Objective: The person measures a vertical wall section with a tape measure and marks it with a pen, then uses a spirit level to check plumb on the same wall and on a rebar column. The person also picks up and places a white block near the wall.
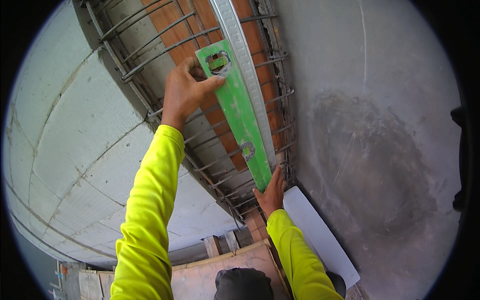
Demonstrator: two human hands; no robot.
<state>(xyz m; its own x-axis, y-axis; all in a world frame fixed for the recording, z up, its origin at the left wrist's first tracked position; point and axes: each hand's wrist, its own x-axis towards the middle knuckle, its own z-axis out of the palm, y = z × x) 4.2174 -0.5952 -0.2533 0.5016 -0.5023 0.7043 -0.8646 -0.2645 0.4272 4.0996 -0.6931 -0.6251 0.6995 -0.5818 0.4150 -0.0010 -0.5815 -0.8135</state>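
A green spirit level (236,110) with worn, mortar-smeared faces lies lengthwise along a pale ribbed metal channel (244,55). My left hand (189,90) grips its upper end, thumb on the front face just below the vial window and fingers curled behind the edge. At the lower end my right hand (273,192) holds the level, its fingers reaching up beside the channel's foot. Behind both runs a cage of steel reinforcing bars (145,62) with reddish-brown board (167,25) showing between the bars.
A wall of pale blocks (95,112) rises on the left. To the right stands a smooth grey wall (380,175) with a darker patch. A white slab (320,235) lies along its base, beside my right forearm. Wooden boarding (200,280) and short timber pieces (212,246) sit below.
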